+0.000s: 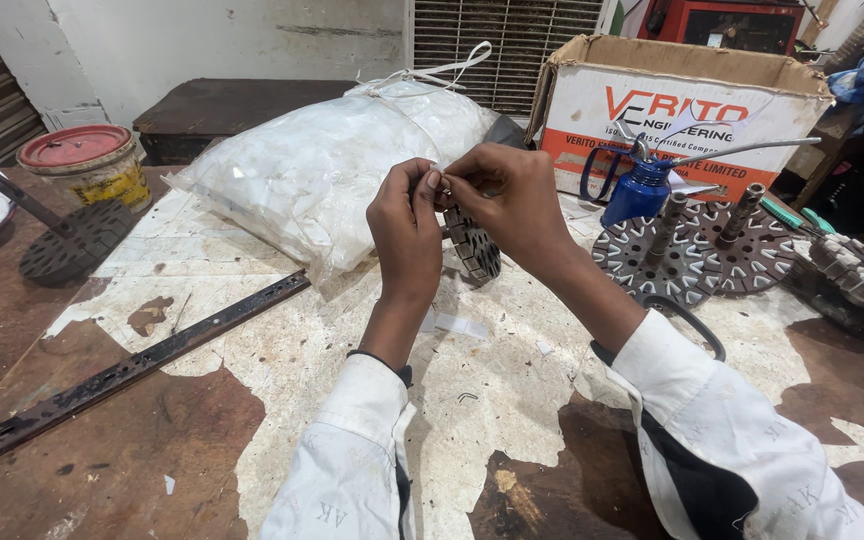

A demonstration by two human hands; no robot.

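Most of the slotted metal stack (pixel 476 247) is hidden from us behind our fingers; only its lower toothed edge shows, raised above the worn table (pixel 252 400), in front of the white plastic bag (pixel 332 165). What sits between our fingertips is too small to make out. Our left hand (pixel 405 232) and right hand (pixel 512 200) are both closed in a pinch, fingertips meeting at the stack's top.

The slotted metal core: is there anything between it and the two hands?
No. Both the left hand and the right hand already hold the slotted metal core above the worn table. Their fingertips meet at its top, hiding what they pinch there.
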